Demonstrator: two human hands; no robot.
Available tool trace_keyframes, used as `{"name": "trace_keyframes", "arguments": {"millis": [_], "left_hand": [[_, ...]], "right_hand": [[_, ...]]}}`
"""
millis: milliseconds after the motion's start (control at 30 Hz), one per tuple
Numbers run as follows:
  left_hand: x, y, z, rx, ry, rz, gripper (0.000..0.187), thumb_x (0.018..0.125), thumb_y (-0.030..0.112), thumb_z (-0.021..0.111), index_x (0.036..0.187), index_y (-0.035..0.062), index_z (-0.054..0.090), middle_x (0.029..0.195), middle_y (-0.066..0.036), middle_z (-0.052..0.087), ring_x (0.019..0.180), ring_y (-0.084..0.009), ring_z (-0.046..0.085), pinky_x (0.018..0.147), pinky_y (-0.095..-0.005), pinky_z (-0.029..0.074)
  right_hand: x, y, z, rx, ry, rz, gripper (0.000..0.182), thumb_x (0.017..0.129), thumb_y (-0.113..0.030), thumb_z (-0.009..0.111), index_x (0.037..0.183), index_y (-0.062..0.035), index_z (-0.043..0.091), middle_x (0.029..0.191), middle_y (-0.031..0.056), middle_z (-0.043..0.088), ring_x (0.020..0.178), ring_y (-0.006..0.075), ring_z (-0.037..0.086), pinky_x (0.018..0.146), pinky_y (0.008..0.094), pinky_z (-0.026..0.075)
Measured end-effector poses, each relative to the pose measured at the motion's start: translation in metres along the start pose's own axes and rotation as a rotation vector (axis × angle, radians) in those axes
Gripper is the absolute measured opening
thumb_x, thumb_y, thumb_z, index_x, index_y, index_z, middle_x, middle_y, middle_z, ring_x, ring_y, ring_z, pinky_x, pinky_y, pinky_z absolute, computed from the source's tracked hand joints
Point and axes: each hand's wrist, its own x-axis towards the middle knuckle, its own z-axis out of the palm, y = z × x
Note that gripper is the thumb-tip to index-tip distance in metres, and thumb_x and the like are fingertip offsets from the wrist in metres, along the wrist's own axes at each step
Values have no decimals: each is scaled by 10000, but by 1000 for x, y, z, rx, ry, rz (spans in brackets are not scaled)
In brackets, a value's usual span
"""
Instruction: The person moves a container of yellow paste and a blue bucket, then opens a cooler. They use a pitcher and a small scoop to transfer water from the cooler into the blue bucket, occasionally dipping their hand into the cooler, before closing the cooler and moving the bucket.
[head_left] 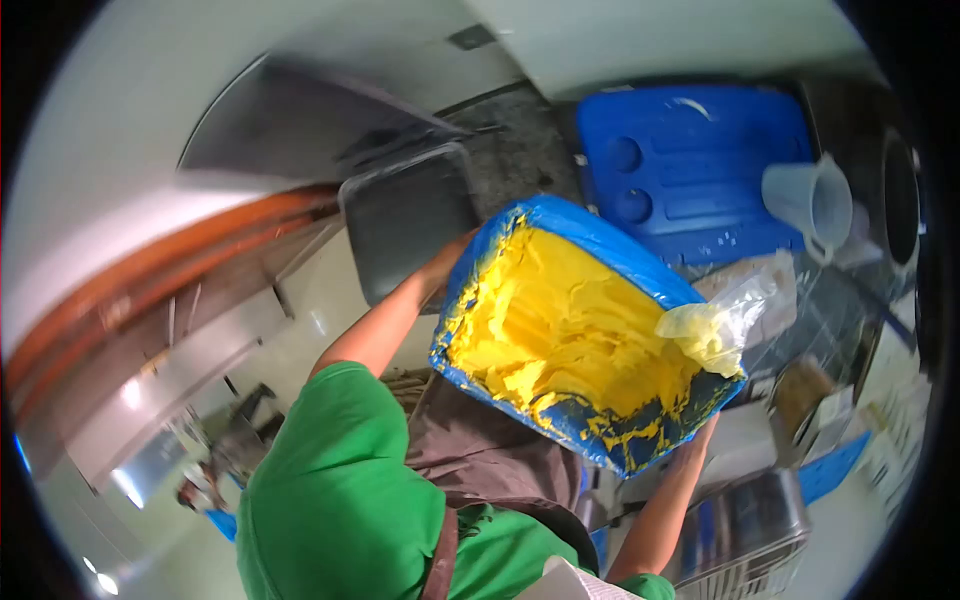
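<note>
A box lined with blue plastic (625, 250) is held up in front of my body, tilted, with a thick yellow paste (570, 320) inside. Yellow smears cover its lower right part, where dark blue lining shows. My left hand (455, 262) grips the box's left side, its fingers mostly hidden behind it. At the opposite side, my right hand (705, 432) supports the lower right corner, fingers hidden underneath. A clear plastic bag (728, 318) with pale yellow stuff in it lies over the box's right edge.
Beyond the box lies a blue plastic lid (700, 165), with a translucent jug (815, 205) at its right. A dark grey tray (410, 220) stands at the left. Metal containers (750, 520) are at the lower right. Shelving runs along the far left.
</note>
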Motion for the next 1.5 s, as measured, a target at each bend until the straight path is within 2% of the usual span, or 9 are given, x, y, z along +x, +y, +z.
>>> {"name": "trace_keyframes", "arguments": {"millis": [500,733,933,1100,1133,1167,1233,1367,1500], "left_hand": [[-42,-127,-79,-186,70,218,378,985,240,491,1224,-38,580,1147,-153,656,956,-225,672,866,-362,551],[-20,-129,-72,-301,-289,319,514,989,379,435,1347,11,474,1308,-142,565,1113,-262,608,911,-381,534],[58,-194,-171,-125,-56,275,508,972,388,465,1364,65,477,1289,-100,576,1122,-260,593,944,-393,497],[24,-315,-277,156,166,180,509,958,396,490,1379,111,480,1273,-65,585,1130,-258,581,972,-404,466],[15,-328,-298,1027,264,-158,485,908,264,563,1361,100,507,1261,-89,575,1190,-238,530,1038,-406,396],[-28,-338,-264,909,306,-127,486,900,456,548,1276,149,536,989,-41,633,851,-173,590,681,-377,497],[-54,-359,-222,1071,172,-284,540,839,151,605,1361,62,497,1257,-89,585,1066,-221,592,822,-377,490],[-72,-378,-129,1426,-106,-490,408,949,338,531,1231,48,583,1061,-94,664,941,-209,633,800,-327,490],[-39,-327,-46,1553,-340,-229,432,973,425,483,1159,58,611,959,-73,689,862,-179,645,750,-303,485]], "right_hand": [[105,20,-9,-251,-369,253,443,1002,-310,368,1263,6,536,1183,173,633,1023,277,643,901,405,525],[116,8,20,-347,-414,185,460,995,-398,450,1156,-4,624,1085,137,679,942,234,666,876,369,531],[150,31,-22,-478,-325,171,454,965,-448,492,1178,-73,634,1237,181,594,1125,234,571,988,378,433],[138,78,-198,-968,147,-286,412,899,-394,492,1071,-70,679,1123,163,660,1067,323,602,913,432,450],[117,92,-249,-1132,182,-376,408,897,-404,501,1033,-69,690,1060,153,681,1009,305,629,898,414,462],[100,103,-293,-1251,151,-274,413,889,-389,500,1026,-50,690,1112,162,665,1086,333,603,935,410,456],[61,155,-387,-1204,343,-158,423,882,-375,490,1096,-62,679,1139,176,654,1102,338,601,941,408,462],[-48,251,-508,-1089,492,171,413,889,-373,481,1021,-50,704,1105,196,659,1047,363,617,912,440,472],[-143,361,-549,-823,586,329,361,884,-292,467,974,-31,700,1071,216,656,990,382,625,841,468,493]]}}
